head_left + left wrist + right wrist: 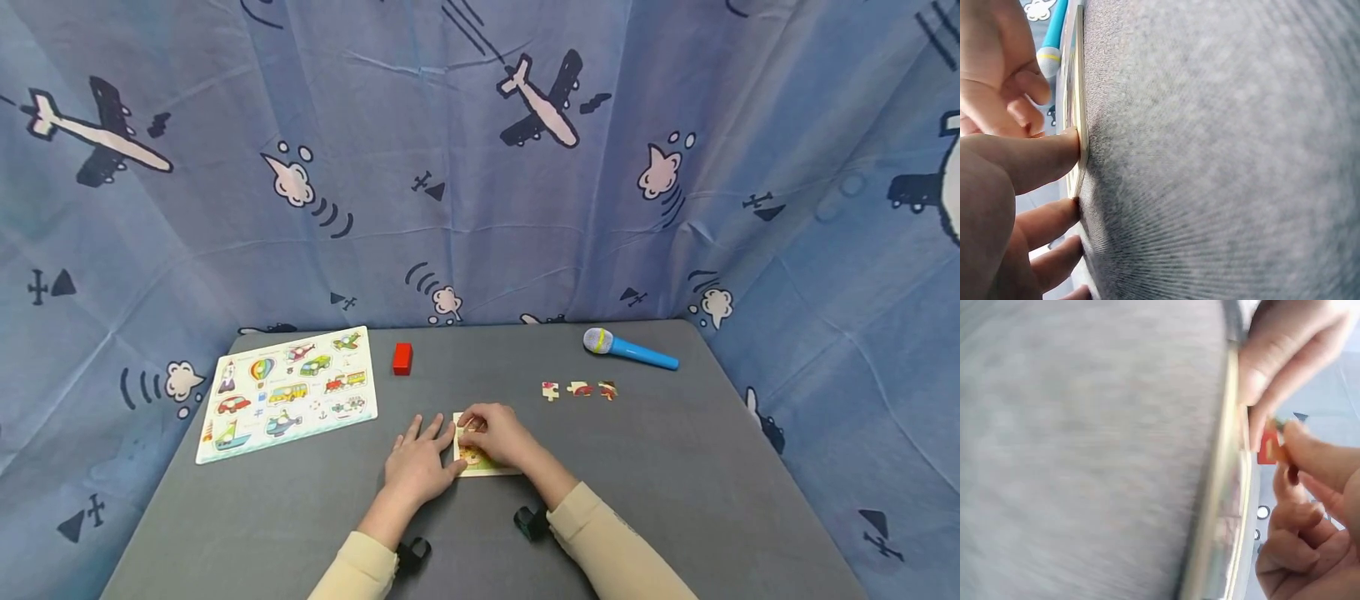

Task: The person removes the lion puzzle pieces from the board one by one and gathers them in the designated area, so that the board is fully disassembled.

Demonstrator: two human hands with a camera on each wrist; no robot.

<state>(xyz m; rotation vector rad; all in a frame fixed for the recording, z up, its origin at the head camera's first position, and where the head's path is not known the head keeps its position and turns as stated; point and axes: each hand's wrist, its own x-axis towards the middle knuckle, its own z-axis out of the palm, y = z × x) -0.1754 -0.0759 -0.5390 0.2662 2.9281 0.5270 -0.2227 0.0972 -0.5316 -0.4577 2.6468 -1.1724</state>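
Note:
A small puzzle board [491, 472] with a pale wooden rim lies on the grey table. My left hand [420, 468] rests at its left side with the fingers spread; in the left wrist view the thumb [1047, 159] presses the board's edge and the fingertips touch down beside it. Over the board is my right hand [498, 435], which pinches a small puzzle piece [1279, 450] between thumb and finger. The right wrist view shows orange and green on that piece, held just off the board's face. Part of the board's picture is hidden under the right hand.
Three loose puzzle pieces [579, 389] lie in a row to the right. Behind them is a blue toy microphone [637, 352]. A red block [402, 359] stands at the back, beside a large picture board [300, 400] of vehicles on the left. A blue patterned curtain [450, 167] surrounds the table.

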